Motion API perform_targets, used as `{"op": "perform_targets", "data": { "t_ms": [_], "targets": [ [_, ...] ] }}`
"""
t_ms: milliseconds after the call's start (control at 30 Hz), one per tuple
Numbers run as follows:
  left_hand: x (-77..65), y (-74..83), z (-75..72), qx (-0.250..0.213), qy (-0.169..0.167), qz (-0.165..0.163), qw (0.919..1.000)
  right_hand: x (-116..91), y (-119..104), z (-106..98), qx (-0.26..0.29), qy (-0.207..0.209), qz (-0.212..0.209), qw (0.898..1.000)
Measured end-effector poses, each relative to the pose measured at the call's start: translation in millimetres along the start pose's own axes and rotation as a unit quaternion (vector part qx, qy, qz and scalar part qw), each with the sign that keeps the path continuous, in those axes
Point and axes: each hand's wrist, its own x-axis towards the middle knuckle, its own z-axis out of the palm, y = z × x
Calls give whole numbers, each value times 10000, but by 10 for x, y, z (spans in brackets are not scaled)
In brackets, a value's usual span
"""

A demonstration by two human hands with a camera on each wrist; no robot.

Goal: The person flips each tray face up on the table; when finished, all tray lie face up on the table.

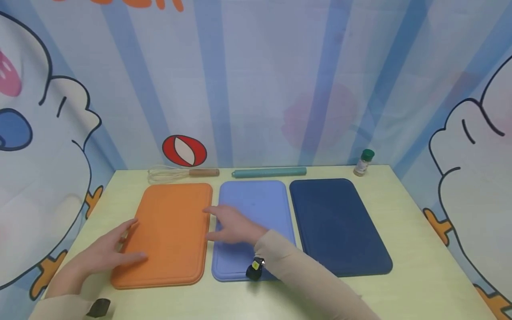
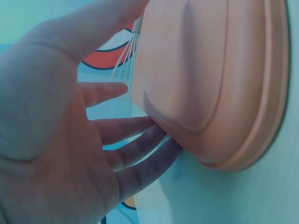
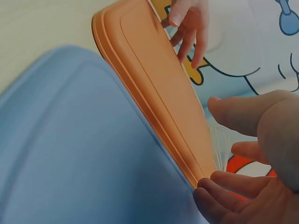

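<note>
An orange rectangular board (image 1: 172, 231) with rounded corners and a grooved rim lies flat at the left of the table. My left hand (image 1: 102, 251) is at its left edge, thumb above the surface and fingers spread along the side; in the left wrist view the fingertips (image 2: 163, 133) reach the board's edge. From the other side, my right hand (image 1: 232, 224) reaches over the periwinkle-blue board (image 1: 256, 195), its fingers extended to the orange board's right edge. Whether the right fingertips touch that edge, I cannot tell. Neither hand grips anything.
A dark navy board (image 1: 340, 226) lies to the right. Along the back edge are a whisk (image 1: 184, 174) with a brown handle, a teal stick-like rod (image 1: 269, 172) and a small green-capped jar (image 1: 364, 163). Behind the pale table (image 1: 420, 249) hangs a printed cloth (image 1: 260, 89).
</note>
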Motion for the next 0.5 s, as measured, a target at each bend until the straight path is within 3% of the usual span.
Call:
{"op": "perform_targets", "data": {
  "t_ms": [300,500],
  "targets": [
    [-42,-47,-31,-221,-354,139,9990,58,-118,91,210,-219,190,9994],
    [-48,-46,-82,-362,-552,3,9978,65,-135,113,171,-279,294,9990]
  ]
}}
